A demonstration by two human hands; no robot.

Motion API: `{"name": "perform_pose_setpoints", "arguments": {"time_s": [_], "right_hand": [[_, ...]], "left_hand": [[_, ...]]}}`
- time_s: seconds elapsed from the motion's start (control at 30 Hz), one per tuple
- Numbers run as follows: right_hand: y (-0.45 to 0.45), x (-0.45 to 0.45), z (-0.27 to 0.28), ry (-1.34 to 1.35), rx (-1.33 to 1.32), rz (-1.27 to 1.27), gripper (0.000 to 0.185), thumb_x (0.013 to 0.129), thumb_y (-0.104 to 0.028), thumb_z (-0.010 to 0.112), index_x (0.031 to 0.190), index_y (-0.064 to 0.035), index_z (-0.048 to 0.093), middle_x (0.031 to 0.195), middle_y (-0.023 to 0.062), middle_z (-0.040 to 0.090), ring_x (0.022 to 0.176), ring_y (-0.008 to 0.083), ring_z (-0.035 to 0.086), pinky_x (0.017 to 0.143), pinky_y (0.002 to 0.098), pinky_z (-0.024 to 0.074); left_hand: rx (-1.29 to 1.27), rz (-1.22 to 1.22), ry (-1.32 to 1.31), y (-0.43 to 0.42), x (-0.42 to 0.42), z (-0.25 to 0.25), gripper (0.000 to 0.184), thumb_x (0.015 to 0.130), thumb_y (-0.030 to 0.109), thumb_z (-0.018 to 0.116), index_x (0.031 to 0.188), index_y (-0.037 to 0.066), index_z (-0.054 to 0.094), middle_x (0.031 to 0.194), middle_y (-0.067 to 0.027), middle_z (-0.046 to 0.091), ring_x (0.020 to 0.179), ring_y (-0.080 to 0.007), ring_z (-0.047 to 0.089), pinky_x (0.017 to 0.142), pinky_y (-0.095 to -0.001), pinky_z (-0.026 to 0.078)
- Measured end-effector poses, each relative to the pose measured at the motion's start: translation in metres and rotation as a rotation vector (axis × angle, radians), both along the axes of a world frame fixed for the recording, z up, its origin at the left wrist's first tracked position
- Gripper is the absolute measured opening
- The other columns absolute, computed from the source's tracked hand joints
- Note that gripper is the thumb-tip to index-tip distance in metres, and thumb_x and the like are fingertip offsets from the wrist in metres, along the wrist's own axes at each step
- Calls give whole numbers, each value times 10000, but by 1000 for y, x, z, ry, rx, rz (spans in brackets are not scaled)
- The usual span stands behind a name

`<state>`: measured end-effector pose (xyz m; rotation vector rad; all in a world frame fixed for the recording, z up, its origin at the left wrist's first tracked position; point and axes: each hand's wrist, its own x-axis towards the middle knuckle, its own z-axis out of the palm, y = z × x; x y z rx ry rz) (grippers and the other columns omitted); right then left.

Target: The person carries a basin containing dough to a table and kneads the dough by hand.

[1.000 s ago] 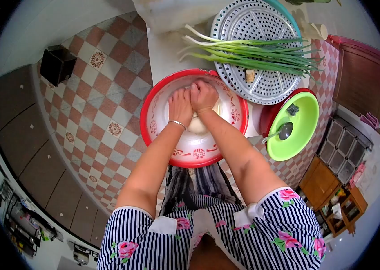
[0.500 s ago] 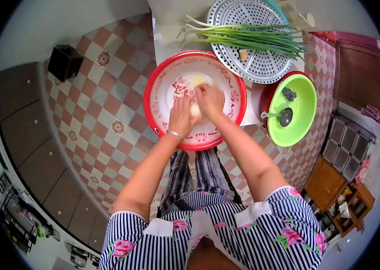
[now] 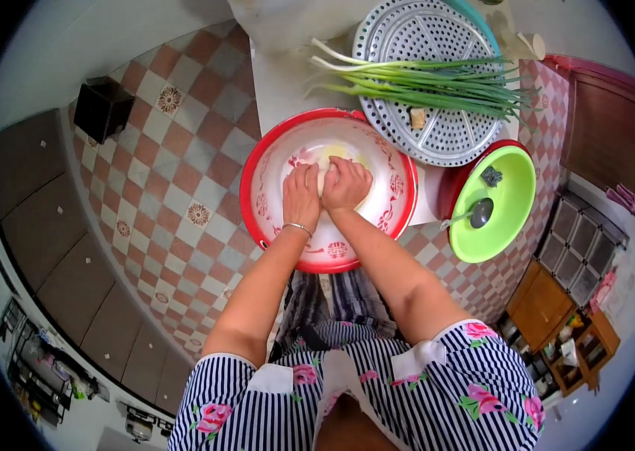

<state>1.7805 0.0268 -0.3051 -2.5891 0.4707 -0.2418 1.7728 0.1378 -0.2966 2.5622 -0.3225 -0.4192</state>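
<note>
Both hands are down inside a red-rimmed white basin [image 3: 252,161] with red patterns. My left hand [image 3: 302,197], a silver bracelet at its wrist, presses on a pale dough lump, mostly hidden under the hands. Against it, my right hand [image 3: 346,184] has its fingers curled over the same dough. A faint yellowish patch shows on the basin floor just beyond the fingertips. Above the basin to the right, long green onions [image 3: 430,84] lie across a perforated metal steamer tray [image 3: 438,143], with a small tan piece [image 3: 417,118] beside them.
Right of the basin stands a green bowl [image 3: 509,218] holding a ladle [image 3: 481,213] and a dark scouring pad [image 3: 491,177]. A black bin [image 3: 103,110] stands on the checkered floor at the left. Wooden cupboards [image 3: 539,304] are at the right.
Since the middle frame, my hands have come together over the dough, and my right hand has changed from a raised, loosely bent pose to pressing down. The view has also shifted.
</note>
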Motion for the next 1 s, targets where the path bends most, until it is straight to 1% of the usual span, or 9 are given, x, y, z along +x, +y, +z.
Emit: {"name": "perform_pose_setpoints", "arguments": {"time_s": [0.13, 0.27, 0.43, 0.53, 0.63, 0.7, 0.77, 0.87, 1.0], "right_hand": [[-5, 41, -8, 5, 45, 56, 198, 837, -291, 588, 915, -137, 684, 859, 56, 691, 872, 259, 609, 834, 403, 403], [-10, 69, -17, 21, 121, 102, 267, 838, -358, 604, 844, -106, 691, 828, 129, 701, 812, 334, 640, 828, 443, 455], [-9, 78, -16, -2, 95, 42, 376, 862, -417, 587, 680, -111, 708, 673, 169, 670, 638, 387, 650, 610, 502, 506], [-8, 81, -10, 232, 82, -6, 400, 869, -434, 576, 696, -107, 727, 705, 181, 674, 695, 378, 663, 659, 504, 512], [-28, 67, 11, 459, 379, 121, 387, 881, -415, 569, 728, -98, 731, 737, 180, 682, 730, 377, 667, 683, 514, 509], [-26, 35, 49, 444, 223, 111, 351, 893, -372, 559, 780, -91, 736, 746, 164, 688, 741, 374, 664, 707, 497, 498], [-18, 3, 72, 462, 69, 172, 315, 901, -326, 544, 808, -91, 733, 746, 126, 690, 778, 334, 656, 813, 445, 464], [0, -49, 55, 295, 60, 1, 272, 870, -308, 540, 848, -111, 726, 787, 84, 685, 856, 270, 629, 927, 409, 387], [8, -59, 30, -8, 37, 8, 287, 817, -321, 545, 946, -132, 718, 883, 52, 674, 922, 240, 597, 981, 423, 342]], "left_hand": [[65, 33, 25, -8, 25, -10, 500, 844, 166, 602, 1319, 75, 478, 1319, -141, 486, 1229, -314, 457, 1035, -443, 348], [99, 54, 60, -17, 50, -18, 327, 885, 213, 525, 1184, 81, 522, 1179, -115, 536, 1133, -294, 492, 962, -442, 378], [175, 31, 68, -24, 61, -16, 240, 895, 209, 481, 1088, 75, 530, 1092, -113, 555, 1081, -297, 508, 900, -440, 407], [59, 40, 112, -20, 60, -12, 338, 815, 173, 601, 1116, 50, 512, 1123, -152, 538, 1091, -337, 499, 919, -454, 413], [-134, 52, 132, -13, 30, 17, 488, 731, 132, 704, 1157, 35, 487, 1171, -181, 511, 1129, -372, 482, 974, -474, 400], [-204, 16, 222, -3, -2, 65, 611, 683, 114, 758, 1215, 26, 469, 1224, -199, 489, 1176, -393, 463, 1021, -482, 386], [-258, 48, 134, 5, -38, 60, 628, 704, 91, 737, 1256, 21, 447, 1253, -218, 479, 1216, -410, 440, 1054, -472, 371], [-194, -1, 35, 17, -62, 40, 694, 693, 47, 738, 1309, 33, 420, 1301, -231, 454, 1241, -420, 434, 1068, -466, 373], [-62, -30, -56, 19, -59, 8, 791, 647, -4, 759, 1347, 60, 397, 1320, -231, 439, 1218, -420, 459, 1047, -465, 401]]}}
